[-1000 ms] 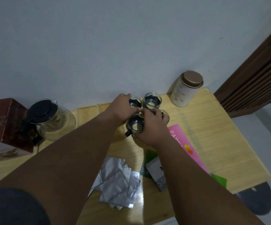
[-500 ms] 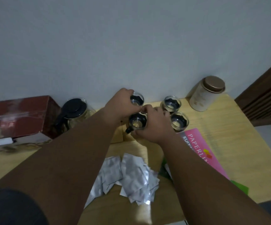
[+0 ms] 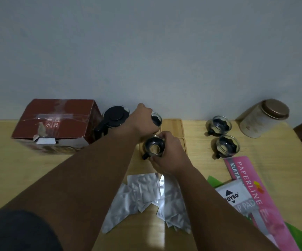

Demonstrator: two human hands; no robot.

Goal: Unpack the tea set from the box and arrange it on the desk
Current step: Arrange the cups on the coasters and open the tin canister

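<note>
Desk (image 3: 3, 178): pale wood against a grey wall; a wooden tray (image 3: 173, 126) lies on it and is the reference for every place below.
Box (image 3: 56, 124): dark red cardboard with clear tape across the top, well to the left of the tray, its front flap torn.
Pink pad (image 3: 253, 189): marked PAPERLINE, lying to the front right of the tray; a white pad (image 3: 234, 193) lies on its left edge and a green sheet (image 3: 213, 181) shows under both.
Foil sachets (image 3: 143, 192): a loose silver heap in front of the tray, partly under the right forearm.
Tin (image 3: 260, 122): cream with a bronze lid, far to the right of the tray, by the wall.
Teapot (image 3: 114, 115): glass with a black lid and handle, just left of the tray, between it and the box.
Left hand (image 3: 143, 118): at the tray's back left corner, fingers curled round the back cup (image 3: 156, 119).
Right hand (image 3: 172, 154): over the tray's front left part, fingers and thumb wrapped round the front cup (image 3: 153, 147), handle pointing front left; whether either cup rests on the tray cannot be told.
Far cup (image 3: 219, 125): glass in a black holder, upright on the desk, right of the tray.
Near cup (image 3: 227, 145): same kind, just in front of the far cup, also right of the tray.
</note>
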